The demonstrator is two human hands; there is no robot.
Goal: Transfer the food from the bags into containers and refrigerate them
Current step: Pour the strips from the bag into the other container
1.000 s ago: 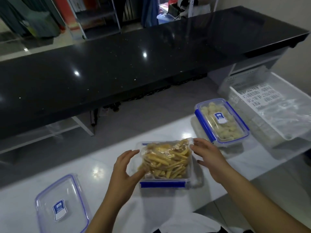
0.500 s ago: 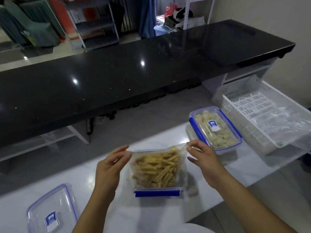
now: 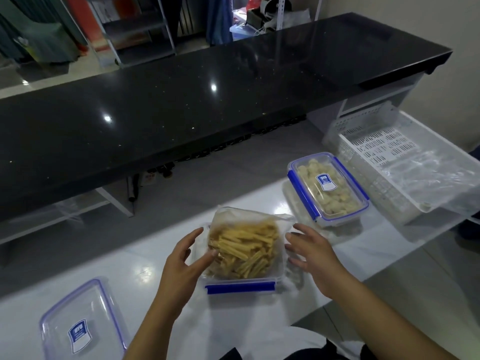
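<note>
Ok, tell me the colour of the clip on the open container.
Blue clip, clearest in the head view.

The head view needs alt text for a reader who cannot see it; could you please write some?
A person's left hand and right hand flank a clear bag of yellow sticks sitting in an open container on a white counter. A loose lid lies to the left, and a closed container of pale food stands to the right beside a white basket.

The bag of fries (image 3: pixel 244 245) hides the open container's (image 3: pixel 240 287) inside; the loose lid (image 3: pixel 80 326) is cut off below.
</note>
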